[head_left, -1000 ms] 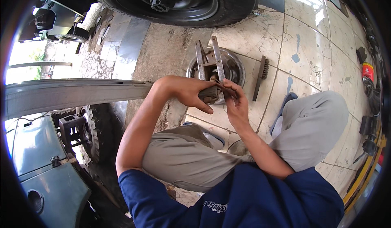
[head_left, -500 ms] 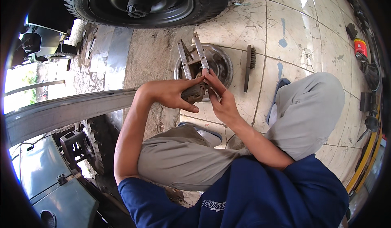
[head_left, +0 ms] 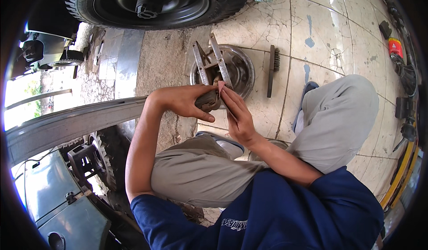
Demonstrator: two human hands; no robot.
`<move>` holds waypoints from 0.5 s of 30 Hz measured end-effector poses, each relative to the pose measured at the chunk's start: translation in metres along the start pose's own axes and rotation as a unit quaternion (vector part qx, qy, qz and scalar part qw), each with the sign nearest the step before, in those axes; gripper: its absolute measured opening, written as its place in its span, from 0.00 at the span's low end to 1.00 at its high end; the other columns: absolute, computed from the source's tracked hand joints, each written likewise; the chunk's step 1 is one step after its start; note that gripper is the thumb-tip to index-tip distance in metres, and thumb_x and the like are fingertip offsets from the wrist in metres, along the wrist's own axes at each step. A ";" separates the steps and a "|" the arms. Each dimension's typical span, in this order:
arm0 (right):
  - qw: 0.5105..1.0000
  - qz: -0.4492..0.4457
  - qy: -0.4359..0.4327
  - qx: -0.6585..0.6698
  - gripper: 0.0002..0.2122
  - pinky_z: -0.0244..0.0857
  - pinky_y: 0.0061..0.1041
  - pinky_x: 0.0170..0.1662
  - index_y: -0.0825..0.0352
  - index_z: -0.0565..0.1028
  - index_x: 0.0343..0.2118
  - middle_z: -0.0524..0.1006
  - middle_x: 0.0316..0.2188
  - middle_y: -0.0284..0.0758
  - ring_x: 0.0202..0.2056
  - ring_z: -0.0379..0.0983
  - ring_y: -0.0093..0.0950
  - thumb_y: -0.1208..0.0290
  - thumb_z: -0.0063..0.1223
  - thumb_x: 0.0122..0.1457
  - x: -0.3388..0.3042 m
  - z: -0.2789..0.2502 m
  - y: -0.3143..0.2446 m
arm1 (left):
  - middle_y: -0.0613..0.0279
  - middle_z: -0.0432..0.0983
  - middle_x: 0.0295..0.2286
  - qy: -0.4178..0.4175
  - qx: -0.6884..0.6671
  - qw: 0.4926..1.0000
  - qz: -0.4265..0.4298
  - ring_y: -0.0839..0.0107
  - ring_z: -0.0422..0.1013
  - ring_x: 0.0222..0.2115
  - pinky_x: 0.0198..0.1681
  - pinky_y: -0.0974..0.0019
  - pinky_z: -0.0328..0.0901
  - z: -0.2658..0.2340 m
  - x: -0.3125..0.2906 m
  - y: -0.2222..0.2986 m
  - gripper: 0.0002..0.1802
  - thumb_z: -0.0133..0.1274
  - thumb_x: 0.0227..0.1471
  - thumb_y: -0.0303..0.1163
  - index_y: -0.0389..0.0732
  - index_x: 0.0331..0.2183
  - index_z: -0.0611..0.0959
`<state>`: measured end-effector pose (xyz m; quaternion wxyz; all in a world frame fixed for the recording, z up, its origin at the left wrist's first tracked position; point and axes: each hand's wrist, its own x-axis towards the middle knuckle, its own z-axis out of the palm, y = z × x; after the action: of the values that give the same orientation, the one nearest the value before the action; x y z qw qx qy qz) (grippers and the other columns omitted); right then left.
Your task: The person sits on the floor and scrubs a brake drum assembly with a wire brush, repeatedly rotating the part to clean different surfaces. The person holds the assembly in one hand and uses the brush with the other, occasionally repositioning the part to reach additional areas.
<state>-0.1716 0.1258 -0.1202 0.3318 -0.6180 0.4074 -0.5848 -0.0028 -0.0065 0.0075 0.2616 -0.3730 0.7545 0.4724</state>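
A metal bracket (head_left: 217, 53) with two flat, drilled arms points away from me above a round steel wheel rim (head_left: 248, 71). My left hand (head_left: 180, 102) is wrapped over the dark, rounded near end of this bracket, thumb stretched along its near side. My right hand (head_left: 241, 121) is closed, fingers pressed together, around a small folded reddish sheet that looks like sandpaper (head_left: 221, 86). The sheet lies against the right side of the bracket's near end. My fingers hide much of the sheet and of the surface under it.
A wire brush (head_left: 272, 71) lies on the tiles right of the rim. A large tyre (head_left: 227, 9) stands at the far side. A grey metal beam (head_left: 80, 123) reaches in from the left, above a green machine panel (head_left: 49, 187). A red can (head_left: 395, 48) stands far right among tools.
My right hand has shifted slightly down and turned, its fingers now straighter and closer together; more of the reddish sheet shows. My left hand keeps its hold on the bracket.
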 end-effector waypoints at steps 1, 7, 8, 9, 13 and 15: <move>1.000 0.017 -0.002 0.008 0.32 0.57 0.37 0.65 0.68 0.65 0.66 0.66 0.66 0.41 0.64 0.64 0.42 0.89 0.47 0.54 0.001 0.000 0.000 | 0.40 0.74 0.52 0.001 0.001 1.000 0.000 0.51 0.72 0.52 0.56 0.59 0.66 0.000 0.000 -0.001 0.58 0.67 0.46 0.61 0.34 0.65 0.64; 0.994 0.092 -0.013 0.060 0.31 0.58 0.37 0.65 0.68 0.64 0.66 0.66 0.66 0.44 0.64 0.63 0.43 0.90 0.44 0.56 0.002 0.003 -0.004 | 0.41 0.75 0.49 -0.003 -0.004 1.000 0.007 0.53 0.74 0.49 0.52 0.59 0.68 0.000 0.002 -0.003 0.55 0.67 0.46 0.61 0.33 0.63 0.67; 0.991 0.117 -0.017 0.061 0.31 0.58 0.36 0.65 0.68 0.64 0.67 0.66 0.65 0.44 0.64 0.63 0.44 0.90 0.44 0.57 -0.003 0.004 0.001 | 0.41 0.76 0.49 0.007 -0.004 1.000 0.011 0.53 0.74 0.49 0.52 0.59 0.68 0.001 0.002 -0.003 0.55 0.67 0.46 0.61 0.32 0.62 0.67; 0.988 0.143 -0.022 0.060 0.32 0.58 0.36 0.65 0.68 0.63 0.67 0.66 0.65 0.45 0.64 0.63 0.44 0.90 0.43 0.57 -0.001 0.004 0.001 | 0.41 0.75 0.50 -0.001 -0.010 1.000 -0.002 0.53 0.73 0.50 0.53 0.58 0.67 0.001 0.001 0.000 0.55 0.68 0.46 0.60 0.32 0.62 0.67; 0.993 0.103 -0.007 0.056 0.32 0.57 0.37 0.66 0.69 0.62 0.67 0.65 0.65 0.47 0.65 0.62 0.46 0.90 0.41 0.57 0.000 0.006 -0.006 | 0.40 0.73 0.52 -0.041 0.006 0.998 -0.051 0.52 0.72 0.53 0.57 0.58 0.66 -0.009 0.001 0.017 0.55 0.70 0.44 0.59 0.32 0.61 0.67; 0.993 0.106 -0.010 0.049 0.32 0.56 0.37 0.67 0.69 0.60 0.68 0.64 0.66 0.48 0.65 0.61 0.46 0.90 0.40 0.57 -0.003 0.007 0.002 | 0.41 0.74 0.51 -0.037 0.009 0.998 -0.049 0.52 0.73 0.51 0.55 0.58 0.67 -0.009 0.003 0.016 0.54 0.69 0.45 0.60 0.31 0.60 0.69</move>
<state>-0.1651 0.1270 -0.1235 0.4260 -0.5601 0.4382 -0.5593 -0.0179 -0.0118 0.0171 0.3155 -0.3889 0.7297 0.4656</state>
